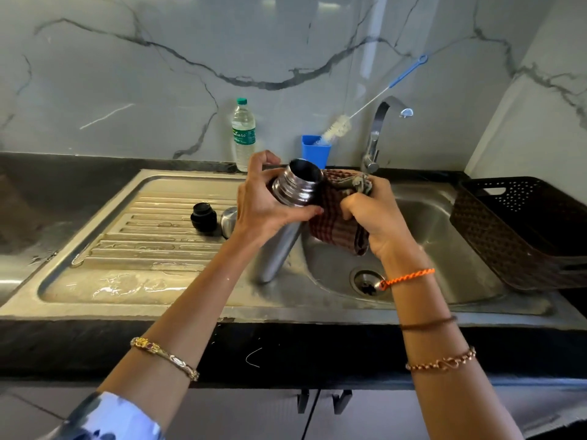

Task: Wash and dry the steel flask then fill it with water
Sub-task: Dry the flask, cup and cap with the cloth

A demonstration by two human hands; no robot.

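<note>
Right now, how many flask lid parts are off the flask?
2. The black stopper stands on the wet drainboard; the steel cap sits just right of it, partly hidden behind the left hand.

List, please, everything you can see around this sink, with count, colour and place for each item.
steel flask: one, silver, open, tilted above the sink edge
cloth: one, red-brown check, against the flask's right side
black cap: one, on the drainboard
steel cup lid: one, silver, beside the black cap
water bottle: one, clear with green cap, at the wall
blue cup: one, behind the flask
bottle brush: one, white bristles, blue handle, in the blue cup
tap: one, chrome, behind the basin
basket: one, dark brown, right of the basin
sink: one, steel
left hand: grips the flask's neck
right hand: holds the cloth
</note>
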